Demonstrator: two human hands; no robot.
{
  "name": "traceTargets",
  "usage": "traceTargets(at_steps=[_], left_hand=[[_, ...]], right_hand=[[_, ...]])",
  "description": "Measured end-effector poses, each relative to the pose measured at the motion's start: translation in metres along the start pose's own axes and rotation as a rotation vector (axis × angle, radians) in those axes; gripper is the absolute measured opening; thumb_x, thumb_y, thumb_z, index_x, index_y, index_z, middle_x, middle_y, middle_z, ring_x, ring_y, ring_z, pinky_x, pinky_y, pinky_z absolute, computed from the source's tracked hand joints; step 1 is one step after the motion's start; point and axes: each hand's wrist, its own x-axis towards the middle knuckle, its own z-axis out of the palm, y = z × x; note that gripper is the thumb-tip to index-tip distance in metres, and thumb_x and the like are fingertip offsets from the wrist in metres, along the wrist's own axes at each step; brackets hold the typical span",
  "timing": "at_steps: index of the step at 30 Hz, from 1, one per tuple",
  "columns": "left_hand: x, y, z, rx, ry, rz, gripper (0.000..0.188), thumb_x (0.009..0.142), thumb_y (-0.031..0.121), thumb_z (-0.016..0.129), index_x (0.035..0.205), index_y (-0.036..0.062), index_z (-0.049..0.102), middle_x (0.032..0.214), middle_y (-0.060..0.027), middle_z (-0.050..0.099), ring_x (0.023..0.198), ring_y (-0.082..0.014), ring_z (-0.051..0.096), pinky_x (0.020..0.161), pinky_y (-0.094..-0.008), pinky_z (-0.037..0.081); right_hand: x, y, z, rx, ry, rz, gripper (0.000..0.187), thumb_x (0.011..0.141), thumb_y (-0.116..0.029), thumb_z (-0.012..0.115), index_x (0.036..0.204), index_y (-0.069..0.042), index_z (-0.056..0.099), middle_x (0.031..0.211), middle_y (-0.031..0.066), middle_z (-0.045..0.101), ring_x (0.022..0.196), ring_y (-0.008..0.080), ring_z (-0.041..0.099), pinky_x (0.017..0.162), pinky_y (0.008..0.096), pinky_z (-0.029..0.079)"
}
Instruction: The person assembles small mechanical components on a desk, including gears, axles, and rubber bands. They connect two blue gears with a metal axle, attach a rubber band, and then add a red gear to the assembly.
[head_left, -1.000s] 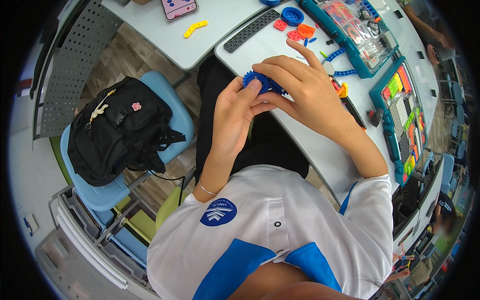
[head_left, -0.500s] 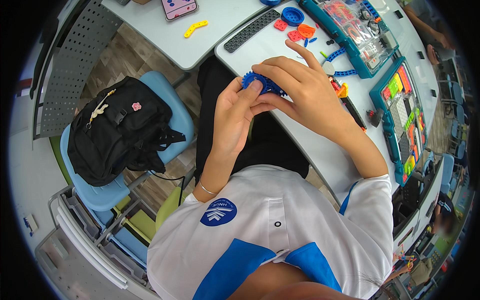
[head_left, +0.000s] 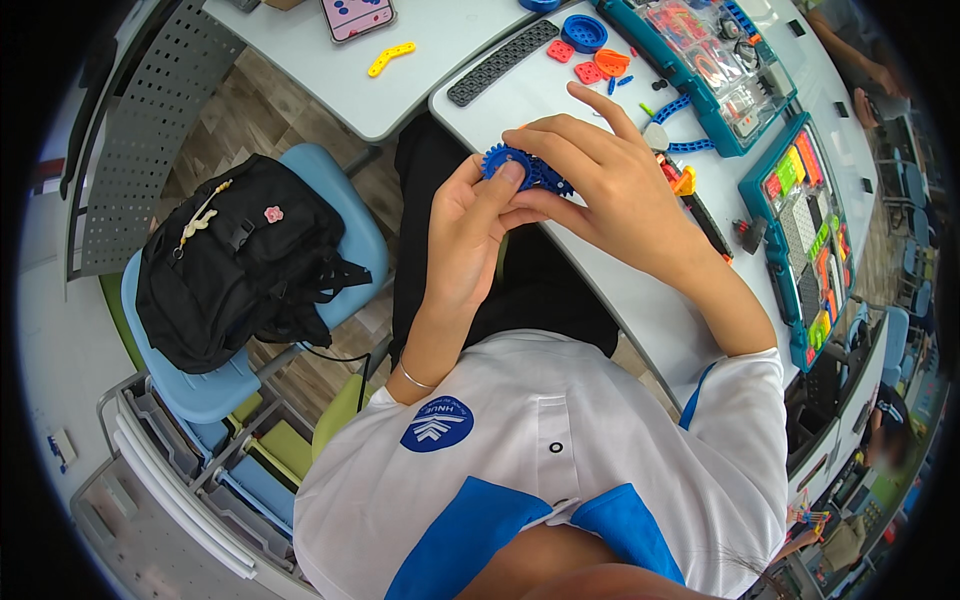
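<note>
Both hands hold a blue toothed gear piece (head_left: 540, 177) just past the near edge of the white table. My left hand (head_left: 468, 210) is closed on its left part, the thumb pressed on the face of a gear. From the right, my right hand (head_left: 592, 175) grips the same piece between thumb and fingers, with the index finger raised. The fingers hide some of the gears, so how they join cannot be made out. Beyond the hands lie a dark grey perforated plate (head_left: 504, 63), a blue wheel (head_left: 585, 33), red square pieces (head_left: 588, 72) and an orange part (head_left: 612, 63).
Two teal cases of building parts (head_left: 735, 140) (head_left: 800, 330) stand on the right of the table. A yellow angled beam (head_left: 391, 58) and a phone (head_left: 358, 15) lie on the left table. A black backpack (head_left: 235, 265) rests on a blue chair (head_left: 345, 195). Another person's hand (head_left: 880, 80) shows at far right.
The blue gear piece has turned slightly in my fingers, and more of its right end shows. My right index finger has shifted a little; both hands keep their grip.
</note>
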Motion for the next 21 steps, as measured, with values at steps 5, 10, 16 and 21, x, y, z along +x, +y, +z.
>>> traceTargets(at_steps=[5, 10, 16, 21], left_hand=[[0.001, 0.000, -0.002, 0.003, 0.000, -0.003, 0.034, 0.100, 0.020, 0.059, 0.118, -0.0076, 0.053, 0.103, -0.0166, 0.069, 0.091, -0.0201, 0.071, 0.082, -0.0339, 0.059], [0.000, 0.002, -0.004, 0.025, 0.043, 0.071, 0.029, 0.099, 0.019, 0.060, 0.113, -0.0050, 0.054, 0.103, -0.0162, 0.069, 0.092, -0.0213, 0.071, 0.081, -0.0337, 0.059], [0.002, 0.006, -0.006, 0.046, 0.083, 0.105, 0.023, 0.098, 0.019, 0.062, 0.106, -0.0017, 0.055, 0.101, -0.0156, 0.069, 0.092, -0.0235, 0.072, 0.080, -0.0358, 0.060], [0.000, 0.005, -0.004, 0.064, 0.080, 0.124, 0.023, 0.099, 0.019, 0.061, 0.105, -0.0017, 0.054, 0.100, -0.0158, 0.069, 0.092, -0.0239, 0.072, 0.079, -0.0363, 0.061]], right_hand=[[-0.001, 0.001, 0.000, 0.027, -0.008, 0.017, 0.043, 0.080, -0.028, 0.075, 0.115, -0.008, 0.062, 0.098, 0.0053, 0.066, 0.095, 0.0213, 0.066, 0.110, 0.0470, 0.036], [0.001, -0.002, -0.012, 0.201, -0.065, 0.135, 0.051, 0.079, -0.026, 0.078, 0.123, -0.008, 0.060, 0.103, 0.0084, 0.066, 0.096, 0.0251, 0.065, 0.106, 0.0427, 0.041], [-0.003, 0.009, -0.022, 0.615, -0.171, 0.401, 0.045, 0.087, -0.022, 0.074, 0.126, -0.003, 0.060, 0.113, 0.0106, 0.067, 0.099, 0.0218, 0.066, 0.089, 0.0351, 0.054], [0.000, 0.015, -0.022, 0.763, -0.234, 0.554, 0.033, 0.091, -0.020, 0.070, 0.117, 0.000, 0.065, 0.105, 0.0092, 0.069, 0.093, 0.0163, 0.066, 0.082, 0.0309, 0.056]])
